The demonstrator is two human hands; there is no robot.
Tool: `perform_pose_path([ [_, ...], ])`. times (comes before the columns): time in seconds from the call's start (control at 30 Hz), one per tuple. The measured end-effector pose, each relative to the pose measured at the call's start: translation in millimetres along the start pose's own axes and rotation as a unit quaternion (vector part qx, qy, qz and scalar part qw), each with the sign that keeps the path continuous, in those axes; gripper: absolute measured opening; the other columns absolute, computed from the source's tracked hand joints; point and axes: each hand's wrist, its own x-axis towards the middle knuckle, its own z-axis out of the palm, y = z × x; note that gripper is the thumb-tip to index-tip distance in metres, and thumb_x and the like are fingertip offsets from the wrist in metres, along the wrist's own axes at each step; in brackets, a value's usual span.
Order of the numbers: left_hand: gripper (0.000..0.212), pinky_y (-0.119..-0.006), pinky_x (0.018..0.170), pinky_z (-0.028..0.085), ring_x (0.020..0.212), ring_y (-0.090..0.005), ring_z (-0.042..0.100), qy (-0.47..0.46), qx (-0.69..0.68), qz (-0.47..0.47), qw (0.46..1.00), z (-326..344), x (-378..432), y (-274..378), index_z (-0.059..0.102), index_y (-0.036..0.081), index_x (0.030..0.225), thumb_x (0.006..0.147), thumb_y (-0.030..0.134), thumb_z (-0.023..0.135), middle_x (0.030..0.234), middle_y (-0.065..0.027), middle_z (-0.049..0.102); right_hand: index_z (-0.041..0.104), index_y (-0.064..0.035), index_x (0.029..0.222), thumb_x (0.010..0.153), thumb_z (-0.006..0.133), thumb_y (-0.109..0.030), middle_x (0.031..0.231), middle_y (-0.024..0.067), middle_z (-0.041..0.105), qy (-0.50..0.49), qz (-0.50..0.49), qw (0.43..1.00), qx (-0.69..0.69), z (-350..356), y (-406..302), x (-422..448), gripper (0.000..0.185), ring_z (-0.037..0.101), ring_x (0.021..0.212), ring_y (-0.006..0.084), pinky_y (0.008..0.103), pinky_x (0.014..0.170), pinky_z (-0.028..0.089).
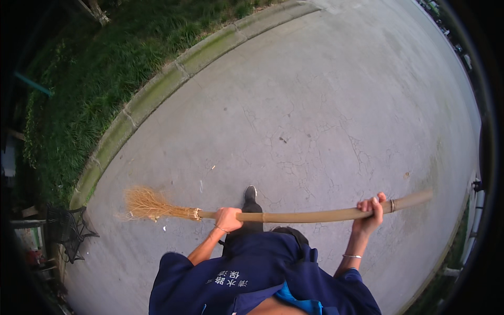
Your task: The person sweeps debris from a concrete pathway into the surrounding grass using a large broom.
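A long bamboo broom handle (pixel 311 217) crosses in front of my body from left to right. My left hand (pixel 229 219) grips it just behind the bound twig head (pixel 151 204), which spreads out over the pavement at left. Whether the bristles touch the ground cannot be told. Farther along, my right hand (pixel 370 210) is wrapped around the handle close to a joint in the bamboo. Past that hand the handle's end blurs towards the right. One dark shoe (pixel 250 193) shows below the handle.
Cracked concrete pavement (pixel 315 118) stretches ahead. A mossy stone kerb (pixel 157 88) borders long grass (pixel 106 75) on the left. Small litter (pixel 213 167) and a dark scrap (pixel 283 139) lie on the ground. At lower left stands a black metal-looking frame (pixel 73 234).
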Motion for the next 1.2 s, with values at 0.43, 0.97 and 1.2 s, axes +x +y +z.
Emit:
perform_pose_path([
  [0.43,0.011,-0.036,0.057,0.036,0.054,-0.027,0.053,-0.039,0.0,0.466,0.884,148,-12,254,0.055,0.012,0.052,0.041,0.014,0.055,0.052,-0.0082,0.053,0.047,-0.0103,0.08,0.074,0.046,-0.006,0.047,-0.0003,0.036,0.228,-0.426,0.875,0.034,-238,-240,-223,0.007,0.038,0.04,0.011,0.0253,0.041,0.035],
  [0.97,0.009,-0.042,0.053,0.041,0.059,-0.029,0.056,-0.135,-0.121,0.408,0.895,186,-127,182,0.054,0.01,0.054,0.045,0.014,0.056,0.052,-0.0086,0.053,0.046,-0.0108,0.082,0.072,0.047,-0.005,0.046,-0.0012,0.035,0.182,-0.434,0.878,-0.094,-189,-234,-286,0.011,0.036,0.038,0.0096,0.0243,0.039,0.034],
  [1.2,0.012,-0.043,0.052,0.043,0.06,-0.0329,0.056,-0.115,-0.076,0.142,0.98,132,-172,-79,0.057,0.009,0.06,0.049,0.012,0.056,0.059,-0.0124,0.056,0.049,-0.0079,0.088,0.072,0.051,-0.005,0.051,-0.0006,0.038,0.021,-0.131,0.989,-0.063,-107,-53,-249,0.016,0.038,0.044,0.0101,0.0238,0.047,0.039],
])
